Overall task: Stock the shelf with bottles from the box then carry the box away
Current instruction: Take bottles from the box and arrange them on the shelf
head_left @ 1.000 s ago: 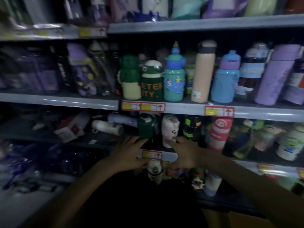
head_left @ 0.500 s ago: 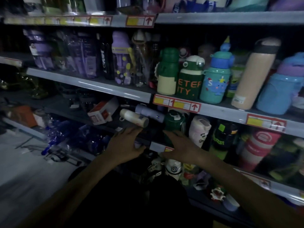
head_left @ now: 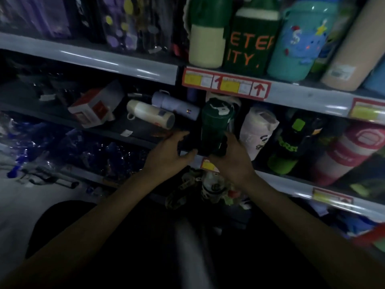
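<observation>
Hands framed the green bottle (head_left: 214,126).
Left hand (head_left: 166,157) lay spread at its eight o'clock; right hand (head_left: 234,163) curved at four o'clock, grip unclear.

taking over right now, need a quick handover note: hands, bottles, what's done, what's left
Left hand: at the foot of the dark green bottle, on its left side; too dim to tell the grip.
Right hand: against the bottle's right side; same doubt.
Bottle: upright at the front edge of the middle shelf, beside the white panda bottle.
Done: this bottle is on the shelf.
Left: stock any other bottles, then carry the box away; the box cannot be made out.
</observation>
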`<state>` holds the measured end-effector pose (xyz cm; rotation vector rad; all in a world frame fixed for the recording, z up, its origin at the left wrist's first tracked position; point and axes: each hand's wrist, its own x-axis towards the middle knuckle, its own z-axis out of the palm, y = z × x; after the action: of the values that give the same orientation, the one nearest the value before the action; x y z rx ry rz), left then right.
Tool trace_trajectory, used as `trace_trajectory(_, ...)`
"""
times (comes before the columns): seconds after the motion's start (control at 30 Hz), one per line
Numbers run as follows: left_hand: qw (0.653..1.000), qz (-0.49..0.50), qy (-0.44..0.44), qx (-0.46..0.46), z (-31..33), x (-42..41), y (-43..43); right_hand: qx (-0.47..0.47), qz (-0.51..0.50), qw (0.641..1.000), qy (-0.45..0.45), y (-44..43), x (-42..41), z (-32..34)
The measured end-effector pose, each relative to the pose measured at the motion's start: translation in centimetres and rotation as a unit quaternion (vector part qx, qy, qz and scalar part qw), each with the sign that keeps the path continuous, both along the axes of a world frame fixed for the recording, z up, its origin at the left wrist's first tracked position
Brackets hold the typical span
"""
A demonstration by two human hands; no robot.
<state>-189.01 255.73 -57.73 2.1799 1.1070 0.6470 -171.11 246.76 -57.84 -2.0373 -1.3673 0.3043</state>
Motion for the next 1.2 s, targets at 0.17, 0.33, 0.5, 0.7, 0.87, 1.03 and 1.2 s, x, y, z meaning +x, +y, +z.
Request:
trace_trajectory(0.17, 0.984, 0.043, -0.142, -0.095, -1.5, 5.5, 2.5, -0.009, -0.05, 0.998, 0.029, 2.9, 1.8, -2.2)
trace_trajectory(0.33, 0.965, 0.053, -0.224, -0.127, -3.5, 8.8, 3.9, 0.001, -0.071, 0.994, 0.087, 5.0, 2.6, -3.3)
trace_trajectory(0.5, 0.961, 0.028, -0.248, -0.118, -4.1, 10.0, 4.8, 0.025, -0.073, 0.99, 0.118, 5.8, 3.4, -4.0)
trace_trajectory(0.7, 0.942, 0.016, -0.293, -0.165, -4.0, 10.0, 4.1, 0.06, -0.107, 0.974, 0.19, 6.8, 3.9, -3.8)
trace_trajectory(0.87, 0.921, 0.018, -0.347, -0.175, -3.5, 9.4, 3.1, 0.114, -0.099, 0.97, 0.192, 6.8, 3.2, -4.1)
trace_trajectory(1.03, 0.922, 0.006, -0.356, -0.149, -3.0, 8.1, 1.6, 0.158, -0.065, 0.966, 0.193, 6.1, 2.3, -4.1)
trace_trajectory(1.2, 0.915, -0.017, -0.381, -0.133, -2.3, 6.8, -0.2, 0.218, -0.027, 0.957, 0.19, 4.0, 1.2, -3.5)
